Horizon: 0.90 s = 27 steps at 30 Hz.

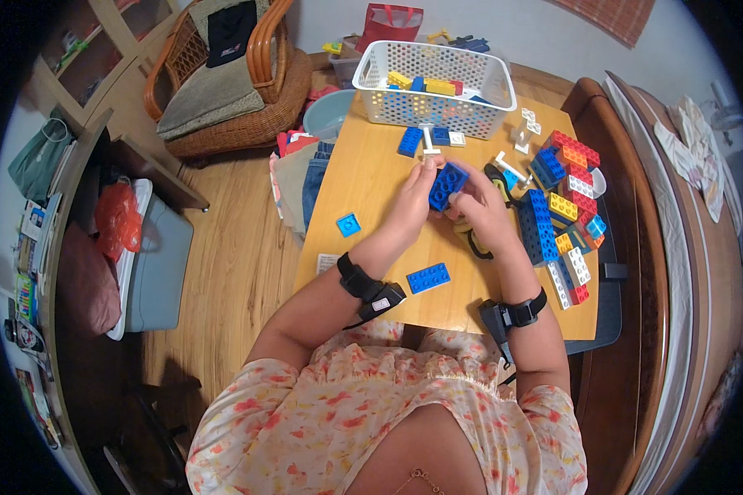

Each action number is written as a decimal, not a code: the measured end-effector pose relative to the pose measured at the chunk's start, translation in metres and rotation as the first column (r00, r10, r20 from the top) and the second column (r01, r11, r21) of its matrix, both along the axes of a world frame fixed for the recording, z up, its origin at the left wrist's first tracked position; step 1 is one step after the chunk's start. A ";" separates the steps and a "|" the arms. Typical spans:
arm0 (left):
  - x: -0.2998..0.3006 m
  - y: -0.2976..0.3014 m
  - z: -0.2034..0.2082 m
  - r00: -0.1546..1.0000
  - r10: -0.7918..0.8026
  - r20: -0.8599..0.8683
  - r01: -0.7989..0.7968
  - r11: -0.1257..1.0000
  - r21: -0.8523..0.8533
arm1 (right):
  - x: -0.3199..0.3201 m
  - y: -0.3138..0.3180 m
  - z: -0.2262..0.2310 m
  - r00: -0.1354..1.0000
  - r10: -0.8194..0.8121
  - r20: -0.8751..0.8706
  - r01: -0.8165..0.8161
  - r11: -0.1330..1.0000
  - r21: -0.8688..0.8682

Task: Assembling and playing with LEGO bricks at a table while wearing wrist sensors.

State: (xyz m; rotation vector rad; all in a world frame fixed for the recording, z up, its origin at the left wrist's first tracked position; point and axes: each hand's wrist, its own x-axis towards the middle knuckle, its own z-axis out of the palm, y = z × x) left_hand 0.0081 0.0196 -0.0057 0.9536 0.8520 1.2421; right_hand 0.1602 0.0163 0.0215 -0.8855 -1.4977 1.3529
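Observation:
Over the middle of the table, a dark blue toy building brick (pixel 448 186) is held up and tilted between my two hands. My left hand (pixel 411 202) is closed on its left side, thumb up along the edge. From the right, my right hand (pixel 485 216) grips the same brick, fingers partly hidden behind it. A white T-shaped piece (pixel 428 139) stands just beyond my left fingertips, beside a blue brick (pixel 409 142). Nearer to me lie a blue studded brick (pixel 428 278) and a light blue square piece (pixel 348 224).
A white perforated basket (pixel 437 106) holding bricks stands at the table's far end. Joined colourful bricks (pixel 563 206) crowd the right side. A yellow-and-black object (pixel 473 241) lies partly under my right hand. A wicker chair (pixel 223 91) stands far left, a bed (pixel 685 272) right.

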 end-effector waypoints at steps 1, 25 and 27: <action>0.001 -0.001 0.002 1.000 -0.003 -0.010 0.002 1.000 -0.006 | 0.001 0.001 -0.001 0.998 -0.062 0.012 0.062 0.998 0.012; -0.001 0.007 -0.002 0.962 -0.013 0.274 -0.005 0.998 0.064 | 0.005 0.010 -0.010 0.911 -0.301 0.281 0.218 0.932 0.291; -0.003 0.008 -0.001 0.964 -0.001 0.266 -0.016 0.998 0.065 | 0.003 0.007 -0.005 0.934 -0.270 0.233 0.213 0.946 0.244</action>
